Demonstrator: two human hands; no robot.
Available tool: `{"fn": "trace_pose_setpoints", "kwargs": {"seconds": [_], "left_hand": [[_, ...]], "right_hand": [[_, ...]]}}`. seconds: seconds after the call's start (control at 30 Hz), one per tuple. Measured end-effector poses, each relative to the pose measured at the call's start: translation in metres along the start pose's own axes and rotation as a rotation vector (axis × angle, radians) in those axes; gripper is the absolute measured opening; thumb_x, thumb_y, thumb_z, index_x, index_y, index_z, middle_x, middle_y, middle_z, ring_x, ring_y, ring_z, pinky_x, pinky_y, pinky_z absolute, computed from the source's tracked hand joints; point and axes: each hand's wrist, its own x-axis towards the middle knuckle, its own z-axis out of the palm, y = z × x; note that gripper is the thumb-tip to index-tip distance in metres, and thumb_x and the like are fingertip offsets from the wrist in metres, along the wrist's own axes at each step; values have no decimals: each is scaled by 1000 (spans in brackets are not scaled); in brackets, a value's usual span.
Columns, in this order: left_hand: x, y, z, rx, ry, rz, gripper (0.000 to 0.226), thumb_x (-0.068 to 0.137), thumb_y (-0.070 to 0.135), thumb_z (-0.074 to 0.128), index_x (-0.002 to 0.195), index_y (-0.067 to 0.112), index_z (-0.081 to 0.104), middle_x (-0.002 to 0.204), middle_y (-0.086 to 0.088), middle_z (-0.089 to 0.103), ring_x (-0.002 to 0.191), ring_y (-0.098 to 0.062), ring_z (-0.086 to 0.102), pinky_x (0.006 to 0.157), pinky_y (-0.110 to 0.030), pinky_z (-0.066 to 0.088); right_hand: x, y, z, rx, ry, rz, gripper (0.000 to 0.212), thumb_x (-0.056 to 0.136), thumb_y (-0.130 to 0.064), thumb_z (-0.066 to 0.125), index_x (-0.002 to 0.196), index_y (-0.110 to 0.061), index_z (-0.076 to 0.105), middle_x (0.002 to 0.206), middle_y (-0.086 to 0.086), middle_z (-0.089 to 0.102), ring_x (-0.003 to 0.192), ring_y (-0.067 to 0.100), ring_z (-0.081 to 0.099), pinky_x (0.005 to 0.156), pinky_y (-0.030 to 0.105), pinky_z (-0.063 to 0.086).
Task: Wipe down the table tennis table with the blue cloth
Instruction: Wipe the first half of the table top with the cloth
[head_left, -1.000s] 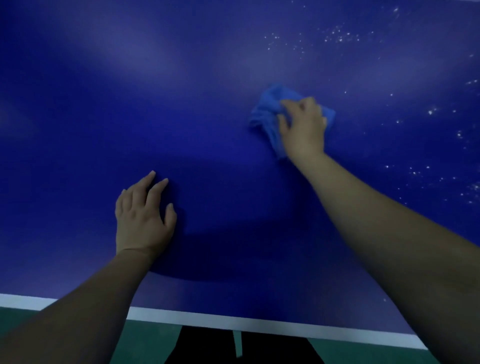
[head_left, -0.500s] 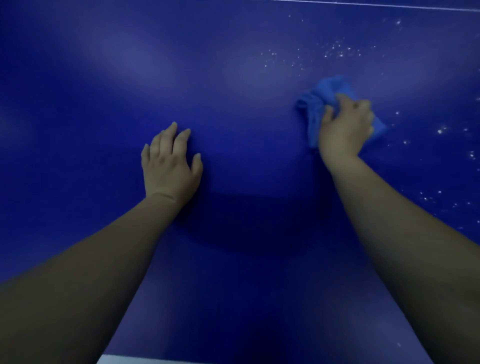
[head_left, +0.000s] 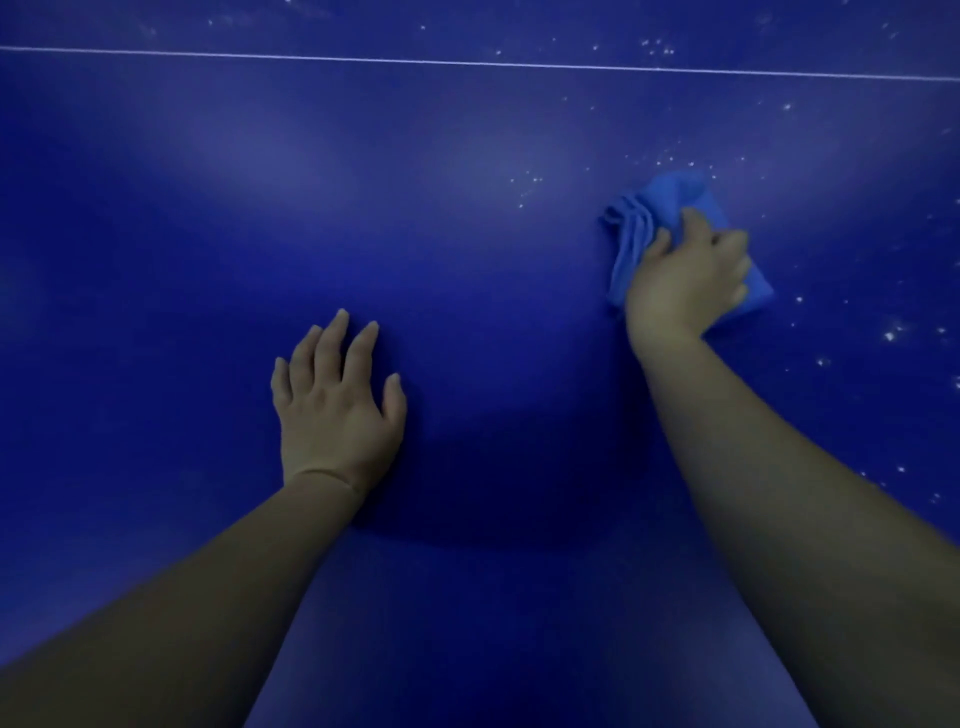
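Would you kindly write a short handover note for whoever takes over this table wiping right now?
Left hand: flat on the table, fingers spread, holding nothing.
Right hand: grips the bunched blue cloth, pressing it onto the table.
Done: the surface near the left hand looks free of specks.
Left: white specks right of the cloth, and more beyond it up to the white line.

Two bare forearms, no sleeves, left hand (head_left: 337, 410), right hand (head_left: 685, 280), short plain fingernails

blue cloth (head_left: 660, 208): bunched, on table | table tennis table (head_left: 467, 260): dark blue, speckled
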Motion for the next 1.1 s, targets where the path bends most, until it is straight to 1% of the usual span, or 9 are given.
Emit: {"fn": "trace_pose_setpoints", "kwargs": {"seconds": [0.07,0.23,0.4,0.47,0.7,0.77,0.87,0.93,1.1], "left_hand": [[1,0,-2,0,-5,-5,62,91,50,29,148,27,33,159,1,21,147,-24,13,120,-50,6],[0,1,-2,6,-14,-8,63,90,50,28,148,25,34,159,0,21,147,-24,12,121,-49,5],[0,1,-1,5,-24,-6,63,91,51,27,148,25,34,159,1,20,148,-23,11,121,-49,4],[0,1,-2,5,-24,-9,64,91,51,26,147,24,35,159,1,20,148,-23,11,121,-50,5],[2,2,-1,6,-23,-13,63,90,51,27,147,25,36,159,1,21,148,-22,12,121,-50,6],[1,2,-2,7,-18,-13,63,90,51,27,146,24,37,159,1,22,148,-22,12,121,-49,5],[1,3,-4,3,-23,-15,64,90,51,28,147,24,37,159,1,23,147,-23,13,121,-48,4],[0,3,-4,1,-26,-16,64,89,51,28,146,24,38,159,0,23,148,-23,14,121,-49,5],[1,2,-3,-4,-16,-13,64,89,51,27,146,24,38,158,1,24,148,-22,15,121,-49,6]], "right_hand": [[-27,-11,4,26,-57,-109,36,93,-30,54,128,-28,57,116,8,51,107,29,48,92,39,32],[-11,-70,28,14,-379,-697,33,94,-31,52,126,-28,59,115,9,51,108,30,49,88,37,33],[52,-35,27,-6,-45,-64,32,95,-33,49,126,-30,58,121,8,51,113,29,49,93,37,34],[35,-30,27,43,18,46,32,94,-30,53,126,-30,58,117,7,51,110,28,49,93,36,32],[60,-102,60,19,-358,-592,35,95,-35,50,129,-31,57,124,9,49,118,30,45,98,38,33],[90,-94,63,-33,-259,-431,34,94,-35,47,126,-32,58,127,9,49,119,31,46,97,38,34],[94,-68,58,6,-16,48,32,95,-32,47,125,-31,58,126,6,48,116,28,47,97,38,32],[70,-74,61,16,-18,79,32,96,-32,49,127,-32,56,126,5,48,116,27,45,97,38,30],[68,-119,75,27,-322,-542,33,96,-35,48,128,-31,57,124,9,48,117,30,45,98,38,33]]}}
